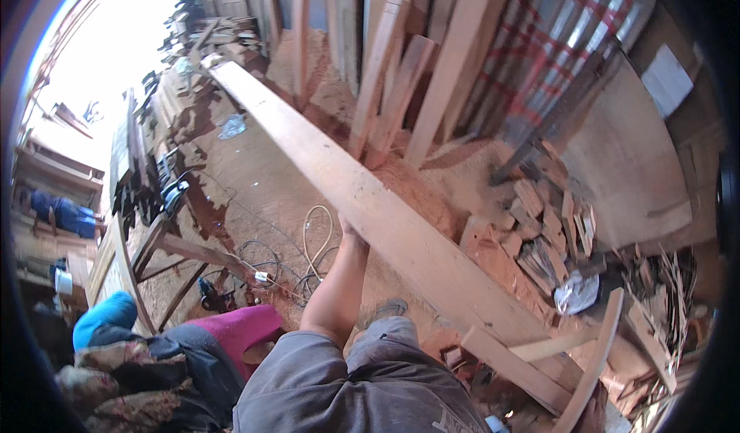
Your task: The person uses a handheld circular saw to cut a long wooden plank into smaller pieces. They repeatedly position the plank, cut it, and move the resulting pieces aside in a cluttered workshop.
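Note:
A long, pale wooden plank (362,190) slants across the view from the far upper left to the lower right. My left hand (351,230) grips its near edge around the middle, with the fingers partly hidden beneath the wood. My right hand does not show. At the plank's near right end, a short board (516,367) and a curved wooden piece (597,371) cross over or beside it. Below my left forearm are my grey shirt and a dark shoe (393,307) on the dusty floor.
Upright timbers (385,78) lean at the back beside corrugated metal sheets (551,55). Offcuts (539,217) lie on the right. Cables (312,256) coil on the floor by a wooden trestle (200,252). Pink fabric (243,329) bulges at lower left; whether someone wears it is unclear.

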Available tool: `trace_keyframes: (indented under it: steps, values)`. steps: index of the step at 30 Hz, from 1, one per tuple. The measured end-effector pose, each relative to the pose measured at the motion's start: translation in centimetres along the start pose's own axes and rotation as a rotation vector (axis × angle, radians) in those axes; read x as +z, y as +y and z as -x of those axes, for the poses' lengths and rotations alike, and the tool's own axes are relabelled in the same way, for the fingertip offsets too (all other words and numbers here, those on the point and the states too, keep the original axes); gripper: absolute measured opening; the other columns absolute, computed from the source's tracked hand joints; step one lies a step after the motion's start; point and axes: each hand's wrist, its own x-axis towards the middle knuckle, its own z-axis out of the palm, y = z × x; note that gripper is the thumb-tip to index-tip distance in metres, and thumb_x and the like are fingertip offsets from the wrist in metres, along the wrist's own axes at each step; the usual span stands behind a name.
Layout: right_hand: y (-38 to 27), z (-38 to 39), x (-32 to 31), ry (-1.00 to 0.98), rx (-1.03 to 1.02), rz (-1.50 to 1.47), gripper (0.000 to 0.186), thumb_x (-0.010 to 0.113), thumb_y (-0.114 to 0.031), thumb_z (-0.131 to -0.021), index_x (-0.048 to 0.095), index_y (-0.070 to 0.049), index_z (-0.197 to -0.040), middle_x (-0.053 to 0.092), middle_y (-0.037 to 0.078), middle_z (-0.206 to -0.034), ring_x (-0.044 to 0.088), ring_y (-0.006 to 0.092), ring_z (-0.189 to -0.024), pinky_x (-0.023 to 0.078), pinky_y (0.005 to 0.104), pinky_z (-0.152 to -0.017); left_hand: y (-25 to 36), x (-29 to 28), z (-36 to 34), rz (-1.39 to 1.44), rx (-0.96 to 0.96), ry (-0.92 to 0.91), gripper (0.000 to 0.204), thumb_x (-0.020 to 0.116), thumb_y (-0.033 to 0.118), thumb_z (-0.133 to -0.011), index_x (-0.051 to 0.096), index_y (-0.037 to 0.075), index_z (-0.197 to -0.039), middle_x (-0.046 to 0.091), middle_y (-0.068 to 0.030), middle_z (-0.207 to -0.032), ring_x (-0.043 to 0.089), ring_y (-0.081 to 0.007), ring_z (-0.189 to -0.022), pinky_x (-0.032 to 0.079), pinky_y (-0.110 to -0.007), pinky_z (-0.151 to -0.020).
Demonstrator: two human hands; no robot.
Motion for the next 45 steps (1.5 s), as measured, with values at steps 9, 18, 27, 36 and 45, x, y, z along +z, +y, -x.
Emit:
trace_keyframes:
  steps: [9,18,27,36,45]
  values:
    - [6.4,12.8,0.1,-0.015,0.201,0.082,0.072,0.078,-0.019,-0.092,0.044,0.007,-0.150,0.028,0.030,-0.169,0.031,0.0514,-0.157,0.036,0.0537,-0.129,-7.2,5.6,2.7,0.240,-0.087,-0.093,0.043,0.046,0.033,-0.114,0.058,0.014,-0.150,0.070,-0.0101,-0.132,0.065,-0.0269,-0.123,0.052,-0.047,-0.110]
    - [13.0,21.2,17.5,-0.028,0.309,-0.011,0.047,0.056,-0.011,-0.103,0.048,0.011,-0.144,0.030,0.031,-0.167,0.034,0.0491,-0.157,0.035,0.0485,-0.132,-3.1,3.7,4.5,0.640,-0.489,-0.571,0.038,0.048,0.030,-0.113,0.061,0.014,-0.145,0.071,-0.0085,-0.118,0.065,-0.0233,-0.113,0.052,-0.044,-0.105]
    - [8.5,17.4,32.9,0.231,0.289,-0.047,0.048,0.065,-0.023,-0.090,0.060,0.004,-0.130,0.061,0.021,-0.125,0.058,0.0409,-0.121,0.048,0.0498,-0.101,7.4,21.1,0.8,0.266,-0.655,-0.856,0.025,0.050,0.028,-0.112,0.063,0.010,-0.124,0.064,-0.0052,-0.100,0.059,-0.0186,-0.096,0.048,-0.037,-0.097]
    - [5.0,13.2,36.7,0.615,0.766,-0.513,0.029,0.067,-0.014,-0.102,0.062,-0.003,-0.129,0.070,0.027,-0.113,0.067,0.0519,-0.110,0.053,0.0562,-0.090,9.0,34.2,5.2,-0.107,-0.573,-1.003,0.023,0.052,0.030,-0.111,0.060,0.008,-0.115,0.061,-0.0081,-0.100,0.059,-0.0215,-0.093,0.048,-0.039,-0.095]
    - [4.1,9.2,28.6,1.233,1.063,-0.877,0.030,0.055,-0.027,-0.115,0.064,0.001,-0.120,0.067,0.013,-0.092,0.064,0.0273,-0.083,0.053,0.0422,-0.077,3.9,36.7,9.4,-0.360,-0.404,-0.950,0.040,0.056,0.042,-0.109,0.056,0.005,-0.125,0.066,-0.0131,-0.108,0.066,-0.0285,-0.098,0.053,-0.046,-0.096]
